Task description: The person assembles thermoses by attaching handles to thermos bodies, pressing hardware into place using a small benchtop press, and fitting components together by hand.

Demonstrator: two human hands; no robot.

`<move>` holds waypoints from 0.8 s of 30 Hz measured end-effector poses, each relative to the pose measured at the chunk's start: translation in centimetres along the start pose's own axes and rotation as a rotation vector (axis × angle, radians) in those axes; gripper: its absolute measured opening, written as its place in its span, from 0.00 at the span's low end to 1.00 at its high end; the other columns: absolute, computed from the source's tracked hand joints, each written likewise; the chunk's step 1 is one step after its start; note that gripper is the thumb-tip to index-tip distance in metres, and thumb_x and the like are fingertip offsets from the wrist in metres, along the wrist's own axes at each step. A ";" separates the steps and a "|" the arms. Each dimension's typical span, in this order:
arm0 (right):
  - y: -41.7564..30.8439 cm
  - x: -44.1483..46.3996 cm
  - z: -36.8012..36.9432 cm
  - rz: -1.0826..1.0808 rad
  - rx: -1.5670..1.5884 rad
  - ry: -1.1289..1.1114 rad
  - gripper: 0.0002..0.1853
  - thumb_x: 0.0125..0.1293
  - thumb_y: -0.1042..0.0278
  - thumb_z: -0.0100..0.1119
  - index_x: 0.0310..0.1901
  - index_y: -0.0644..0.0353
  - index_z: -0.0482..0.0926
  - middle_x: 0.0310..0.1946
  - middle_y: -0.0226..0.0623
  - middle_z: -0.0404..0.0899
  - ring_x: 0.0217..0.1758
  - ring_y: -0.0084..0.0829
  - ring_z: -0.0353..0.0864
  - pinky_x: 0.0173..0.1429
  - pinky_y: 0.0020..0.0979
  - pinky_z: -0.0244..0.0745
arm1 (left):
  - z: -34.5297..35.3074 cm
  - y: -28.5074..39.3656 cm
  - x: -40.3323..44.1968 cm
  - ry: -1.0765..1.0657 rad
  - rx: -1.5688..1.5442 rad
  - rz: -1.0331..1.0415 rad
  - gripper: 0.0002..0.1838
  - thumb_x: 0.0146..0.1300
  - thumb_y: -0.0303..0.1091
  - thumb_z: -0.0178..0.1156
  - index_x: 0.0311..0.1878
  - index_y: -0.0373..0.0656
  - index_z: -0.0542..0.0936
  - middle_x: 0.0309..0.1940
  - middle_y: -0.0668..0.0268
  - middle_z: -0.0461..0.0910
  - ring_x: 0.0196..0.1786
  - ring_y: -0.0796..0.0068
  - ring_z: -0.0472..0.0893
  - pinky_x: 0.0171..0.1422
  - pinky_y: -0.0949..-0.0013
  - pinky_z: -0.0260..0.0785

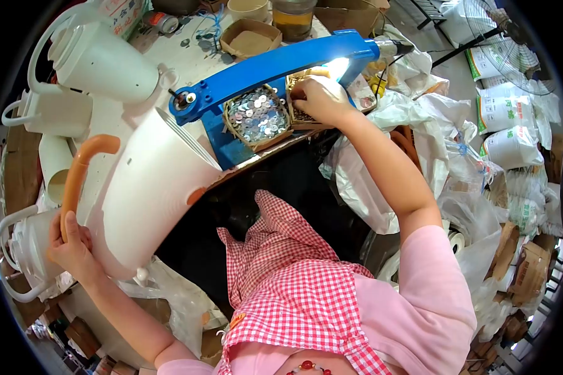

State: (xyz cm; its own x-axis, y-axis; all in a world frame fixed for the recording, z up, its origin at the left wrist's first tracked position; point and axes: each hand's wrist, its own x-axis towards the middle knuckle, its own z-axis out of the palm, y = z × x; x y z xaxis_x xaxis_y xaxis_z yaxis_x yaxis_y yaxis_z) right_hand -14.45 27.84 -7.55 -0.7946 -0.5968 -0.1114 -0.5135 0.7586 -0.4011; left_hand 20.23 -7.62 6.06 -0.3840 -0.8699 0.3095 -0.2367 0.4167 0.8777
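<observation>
My left hand (pixel 75 250) is closed around the lower end of an orange curved handle (pixel 76 175). That handle stands beside a large white plastic cylinder (pixel 150 181), which lies tilted at the table's front edge with its open end toward the blue press arm (pixel 275 69). My right hand (pixel 322 100) reaches into a small cardboard box (pixel 303 122) of small brownish parts, its fingers bent down; what they pinch, if anything, is hidden. Left of that box, a second box holds many silvery washers (pixel 256 115). A lamp shines near my right hand.
White lidded containers with handles (pixel 109 65) stand at the back left and left. An empty cardboard tray (pixel 250 39) and a jar of amber liquid (pixel 293 22) are behind the blue arm. Plastic bags (pixel 381 162) hang at the right; a fan (pixel 507 47) stands beyond.
</observation>
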 end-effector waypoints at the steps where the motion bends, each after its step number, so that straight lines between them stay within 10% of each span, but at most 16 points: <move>1: 0.4 0.3 0.4 -0.049 0.061 -0.007 0.14 0.60 0.62 0.65 0.47 0.54 0.86 0.43 0.40 0.88 0.49 0.41 0.86 0.55 0.39 0.79 | -0.4 -0.6 -0.4 -0.042 -0.013 -0.017 0.14 0.68 0.37 0.69 0.49 0.37 0.82 0.19 0.79 0.67 0.18 0.90 0.61 0.22 0.80 0.49; 11: 2.8 1.0 2.2 -0.187 0.076 -0.088 0.08 0.59 0.78 0.62 0.41 0.65 0.82 0.38 0.46 0.82 0.44 0.43 0.84 0.51 0.38 0.77 | -0.2 -3.7 -3.0 -0.160 -0.002 -0.022 0.14 0.68 0.38 0.70 0.49 0.38 0.82 0.25 0.77 0.71 0.20 0.90 0.63 0.22 0.82 0.49; 24: 1.0 -0.2 -0.9 -0.263 0.004 -0.145 0.08 0.62 0.67 0.60 0.34 0.63 0.80 0.39 0.43 0.84 0.45 0.46 0.84 0.51 0.41 0.77 | -0.5 -3.9 -3.9 -0.145 -0.033 -0.038 0.14 0.68 0.36 0.69 0.49 0.37 0.81 0.26 0.76 0.73 0.22 0.90 0.65 0.25 0.83 0.53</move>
State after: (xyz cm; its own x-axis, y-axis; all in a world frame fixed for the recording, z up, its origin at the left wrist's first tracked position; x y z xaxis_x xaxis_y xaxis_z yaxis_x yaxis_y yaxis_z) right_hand -15.13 28.91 -7.06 -0.5797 -0.8042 -0.1313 -0.6944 0.5718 -0.4369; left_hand 23.07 -5.96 1.57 -0.5003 -0.8369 0.2218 -0.2254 0.3732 0.8999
